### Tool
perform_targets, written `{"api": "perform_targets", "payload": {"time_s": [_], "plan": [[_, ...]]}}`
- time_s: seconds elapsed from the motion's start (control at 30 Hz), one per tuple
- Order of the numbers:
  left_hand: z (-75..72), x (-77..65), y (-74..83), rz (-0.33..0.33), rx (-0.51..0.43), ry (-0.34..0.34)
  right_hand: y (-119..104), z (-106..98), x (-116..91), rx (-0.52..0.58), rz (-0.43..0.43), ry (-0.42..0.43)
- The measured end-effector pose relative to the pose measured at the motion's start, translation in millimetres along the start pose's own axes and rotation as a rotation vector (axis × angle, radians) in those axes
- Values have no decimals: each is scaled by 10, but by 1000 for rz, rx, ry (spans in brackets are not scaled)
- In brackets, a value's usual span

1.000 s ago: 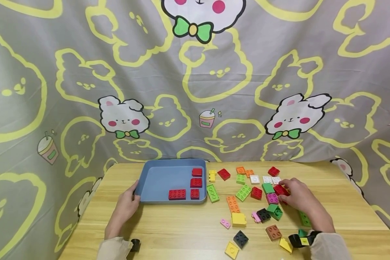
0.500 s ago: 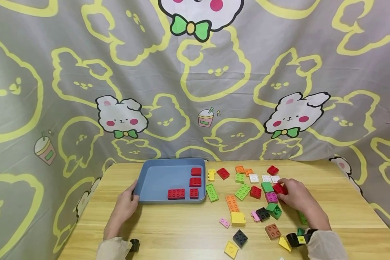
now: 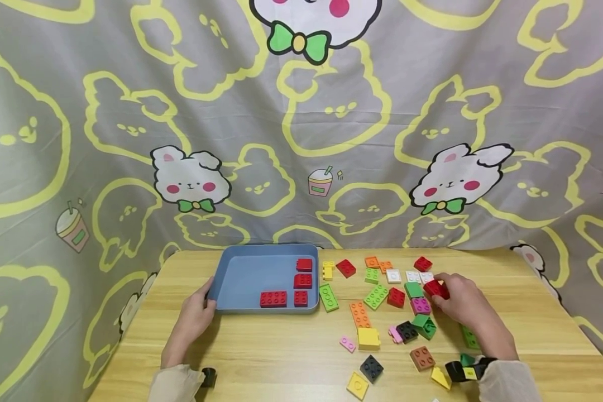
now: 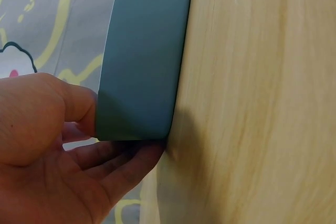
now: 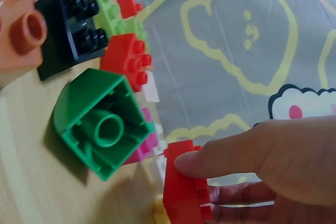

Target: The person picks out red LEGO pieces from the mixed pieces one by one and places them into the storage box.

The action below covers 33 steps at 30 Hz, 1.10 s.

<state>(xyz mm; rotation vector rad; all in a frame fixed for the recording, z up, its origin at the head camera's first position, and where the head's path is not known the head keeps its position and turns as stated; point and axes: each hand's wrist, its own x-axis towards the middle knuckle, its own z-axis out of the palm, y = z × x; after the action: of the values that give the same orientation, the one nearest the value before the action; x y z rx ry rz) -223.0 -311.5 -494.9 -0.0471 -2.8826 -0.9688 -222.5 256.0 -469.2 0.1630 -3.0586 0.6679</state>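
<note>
A blue tray stands on the left of the table, with several red building bricks on its right side, one a long red brick. My left hand grips the tray's near left corner, thumb at the rim and fingers against the outer wall. On the right, my right hand pinches a red building brick between thumb and fingers, its studs facing the fingers. Beside it are a magenta brick and a hollow green brick lying with its underside showing.
Loose bricks in many colours lie between tray and right hand, among them a yellow brick, a brown brick and a black brick. A patterned grey curtain hangs behind the wooden table.
The red brick at my right hand now sits clearly in the fingers, a little raised from among its neighbours. My left hand stays on the tray.
</note>
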Motion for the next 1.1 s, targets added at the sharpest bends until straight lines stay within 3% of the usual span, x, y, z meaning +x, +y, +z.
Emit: {"api": "perform_targets", "payload": {"time_s": [0.5, 1.1], "plan": [[9, -5, -16, 8, -4, 17, -235, -146, -53, 2, -82, 104], [-5, -10, -12, -15, -19, 5, -573, -33, -5, 27, -283, 161]]}}
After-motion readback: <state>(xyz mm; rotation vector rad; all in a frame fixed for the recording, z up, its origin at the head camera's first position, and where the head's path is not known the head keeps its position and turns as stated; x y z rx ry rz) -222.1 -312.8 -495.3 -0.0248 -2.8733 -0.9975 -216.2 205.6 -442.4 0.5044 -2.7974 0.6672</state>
